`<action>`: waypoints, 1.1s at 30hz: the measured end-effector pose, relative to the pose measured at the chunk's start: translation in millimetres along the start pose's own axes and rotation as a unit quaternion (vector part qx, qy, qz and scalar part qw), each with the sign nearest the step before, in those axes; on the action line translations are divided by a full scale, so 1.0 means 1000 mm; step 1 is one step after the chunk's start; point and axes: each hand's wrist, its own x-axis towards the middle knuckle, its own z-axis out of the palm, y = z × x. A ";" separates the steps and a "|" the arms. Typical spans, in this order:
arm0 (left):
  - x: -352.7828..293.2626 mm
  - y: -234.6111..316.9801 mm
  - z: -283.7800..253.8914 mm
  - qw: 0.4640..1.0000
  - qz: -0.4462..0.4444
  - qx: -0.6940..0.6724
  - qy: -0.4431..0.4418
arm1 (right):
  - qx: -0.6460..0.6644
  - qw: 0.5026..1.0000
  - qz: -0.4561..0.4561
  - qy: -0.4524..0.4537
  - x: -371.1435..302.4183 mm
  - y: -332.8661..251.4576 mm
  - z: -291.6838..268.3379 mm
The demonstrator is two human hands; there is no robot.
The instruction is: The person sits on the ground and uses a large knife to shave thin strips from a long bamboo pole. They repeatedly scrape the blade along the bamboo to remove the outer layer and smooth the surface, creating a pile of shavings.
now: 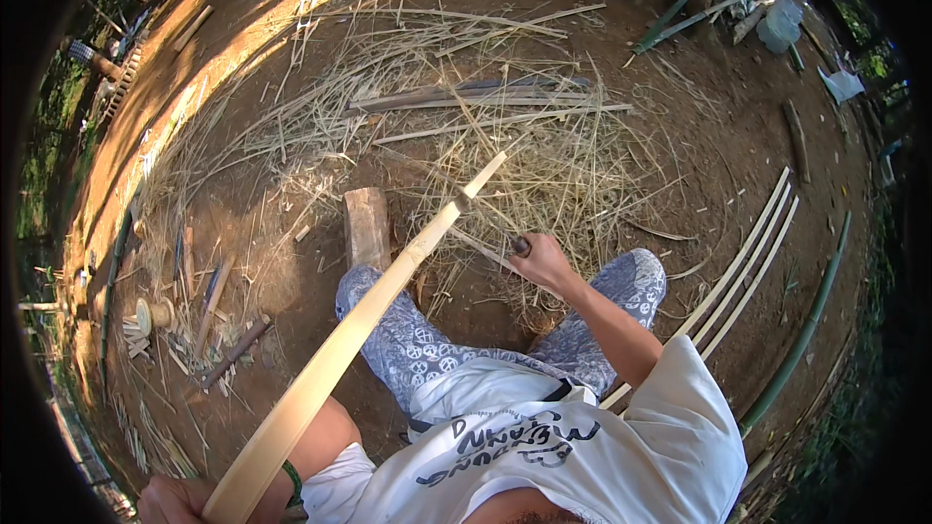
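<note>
Left hand: your left hand (pixel 175 502) sits at 7 o'clock at the bottom edge, fingers wrapped around the near end of the bamboo strip (pixel 359 330), apparently to steady it.
Bamboo strip: it runs from that hand up toward 1 o'clock, crossing over your left knee, its far tip raised above the shavings (pixel 505 150); held at this slant, its edge faces the blade.
Right hand: your right hand (pixel 544 260) is clenched around the handle of a knife (pixel 490 223) just right of centre, knuckles up.
Knife: the blade reaches toward 11 o'clock and meets the strip near its far end, seemingly biting into the edge; the contact itself is too small to see clearly.
Wood block: a short block (pixel 367 226) stands on the ground just beyond your knees, left of the strip, probably as a rest.
Finished strips: three pale strips (pixel 748 262) lie side by side at 3 o'clock, set apart from the litter.
Green pole: a green bamboo pole (pixel 806 320) lies beyond them.
</note>
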 end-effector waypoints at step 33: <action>-0.210 0.165 -0.084 0.782 -0.071 0.436 0.440 | 0.695 0.706 0.105 0.079 0.066 -0.064 0.071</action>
